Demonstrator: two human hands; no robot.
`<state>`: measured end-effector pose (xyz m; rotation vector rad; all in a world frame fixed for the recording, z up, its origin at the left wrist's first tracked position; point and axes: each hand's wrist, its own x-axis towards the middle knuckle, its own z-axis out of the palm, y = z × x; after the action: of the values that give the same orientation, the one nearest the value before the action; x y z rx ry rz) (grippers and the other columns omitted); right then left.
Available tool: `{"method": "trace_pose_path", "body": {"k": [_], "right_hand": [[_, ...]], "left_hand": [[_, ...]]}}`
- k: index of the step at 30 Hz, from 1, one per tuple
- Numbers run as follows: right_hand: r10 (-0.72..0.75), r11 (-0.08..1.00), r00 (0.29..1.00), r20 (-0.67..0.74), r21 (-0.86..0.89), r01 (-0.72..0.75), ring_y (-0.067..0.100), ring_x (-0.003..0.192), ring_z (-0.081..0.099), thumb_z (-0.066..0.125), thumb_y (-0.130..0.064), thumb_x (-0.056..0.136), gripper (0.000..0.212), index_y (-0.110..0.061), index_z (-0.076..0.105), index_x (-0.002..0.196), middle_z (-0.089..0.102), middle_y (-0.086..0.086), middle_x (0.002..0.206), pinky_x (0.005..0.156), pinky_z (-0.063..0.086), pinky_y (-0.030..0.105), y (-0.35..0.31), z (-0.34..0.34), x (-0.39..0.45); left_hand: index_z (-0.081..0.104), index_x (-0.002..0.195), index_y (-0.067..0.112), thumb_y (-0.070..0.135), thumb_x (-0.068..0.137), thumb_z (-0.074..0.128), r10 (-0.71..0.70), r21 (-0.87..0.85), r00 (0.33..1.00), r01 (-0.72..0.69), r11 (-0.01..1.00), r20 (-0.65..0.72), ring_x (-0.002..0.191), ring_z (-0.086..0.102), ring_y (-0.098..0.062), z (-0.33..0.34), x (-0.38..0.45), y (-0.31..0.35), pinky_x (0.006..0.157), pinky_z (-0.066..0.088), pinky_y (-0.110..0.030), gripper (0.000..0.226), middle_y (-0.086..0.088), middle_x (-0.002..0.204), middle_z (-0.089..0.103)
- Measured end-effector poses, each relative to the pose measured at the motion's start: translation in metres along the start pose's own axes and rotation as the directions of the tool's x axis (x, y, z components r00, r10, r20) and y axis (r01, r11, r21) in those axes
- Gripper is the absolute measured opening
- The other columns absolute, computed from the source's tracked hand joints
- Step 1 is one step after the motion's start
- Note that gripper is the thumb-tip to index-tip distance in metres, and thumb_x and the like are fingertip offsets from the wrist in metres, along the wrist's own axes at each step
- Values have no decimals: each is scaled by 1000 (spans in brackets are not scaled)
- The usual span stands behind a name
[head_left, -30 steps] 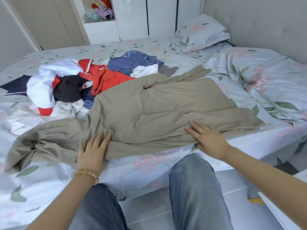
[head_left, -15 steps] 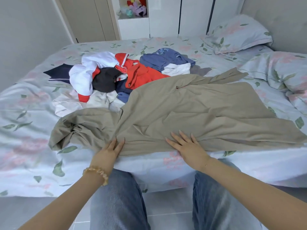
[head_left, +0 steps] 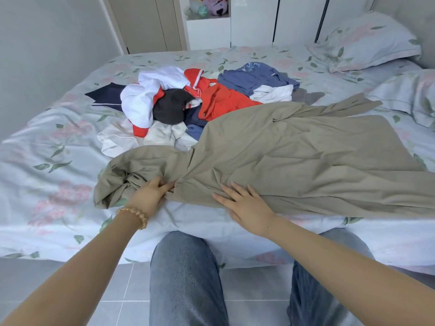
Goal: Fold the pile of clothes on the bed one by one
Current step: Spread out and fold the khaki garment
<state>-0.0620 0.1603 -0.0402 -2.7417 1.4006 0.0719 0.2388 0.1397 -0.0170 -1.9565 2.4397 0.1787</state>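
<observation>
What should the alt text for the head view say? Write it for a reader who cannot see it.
Two bare hands work a large khaki garment spread along the near edge of a floral bed: the left hand grips its bunched end, the right hand presses flat on it. Behind it lies a pile of unfolded clothes.

Bed [head_left: 47,189]: floral sheet, pale, green leaves and pink blooms. Khaki garment [head_left: 294,156] spread flat along the near edge, under and beyond the fingers [head_left: 237,191] of the right hand; its bunched end lies at the fingers [head_left: 164,184] of the left hand. Pile of clothes [head_left: 188,102] well beyond both sets of fingers: white, red, black, blue and navy pieces, heaped and overlapping. Pillow [head_left: 362,41] far beyond and right of the right fingers, at the far corner. Rumpled floral duvet [head_left: 409,95] just nearer than the pillow.
</observation>
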Motion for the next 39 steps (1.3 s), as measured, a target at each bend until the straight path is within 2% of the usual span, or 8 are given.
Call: {"method": "trace_pose_path", "body": {"k": [8,11,13,19,27,33,37,39], "right_hand": [[14,999,999,34,44,-16,20,149,-6,31,-13,101,67,-43,-1,151,-4,-11,162,118,3,49,3,4,-3],[1,990,999,51,144,-9,18,149,-6,32,-19,102,61,-41,5,152,-3,-11,162,119,1,47,4,1,-3],[-43,958,997,66,287,22,15,149,-4,39,-23,102,60,-38,11,153,-1,-10,162,121,0,43,12,-7,-5],[22,907,995,-96,421,21,14,147,17,53,-25,98,55,-27,33,149,22,-2,159,117,10,20,93,-42,-43],[340,871,940,17,371,-321,25,136,38,57,-16,94,46,-18,50,139,40,6,149,112,27,27,262,-66,-94],[680,685,730,-68,415,-599,28,126,47,52,-20,97,42,-11,50,137,50,11,140,106,35,33,394,-59,-110],[898,288,438,28,716,-636,29,123,49,61,-36,92,62,-7,40,142,52,12,133,103,38,37,456,-52,-98],[906,111,394,156,810,-576,25,109,57,65,-45,88,57,-7,52,128,57,7,119,89,45,30,468,-50,-87]], "left_hand": [[41,133,17,48,93,53,-246,318,962,198,927,118,122,48,-34,-22,-20,-45,102,38,-42,52,-16,134,49],[17,151,28,29,90,59,-332,445,917,207,871,222,142,18,-30,-26,-22,-28,110,32,-40,74,-8,151,19],[19,151,21,19,88,58,-348,518,906,184,836,241,142,19,-28,-38,-17,2,110,28,-41,75,-4,154,17],[49,130,23,18,92,42,-80,432,996,50,901,50,126,42,-24,-68,45,121,96,37,-39,40,-1,135,42],[50,129,21,26,91,46,226,242,974,-213,947,-26,122,44,-25,-56,164,277,93,38,-35,38,-3,134,46],[53,130,25,40,95,46,293,28,947,-291,956,-130,125,44,-23,-39,268,332,100,40,-41,38,1,136,49],[55,126,20,51,91,52,139,-134,987,-148,980,-74,117,50,-25,-18,311,331,99,42,-41,47,-4,127,52],[58,123,16,53,86,60,132,-233,991,-131,964,-12,108,55,-24,-7,321,323,100,42,-38,52,-6,120,53]]}}
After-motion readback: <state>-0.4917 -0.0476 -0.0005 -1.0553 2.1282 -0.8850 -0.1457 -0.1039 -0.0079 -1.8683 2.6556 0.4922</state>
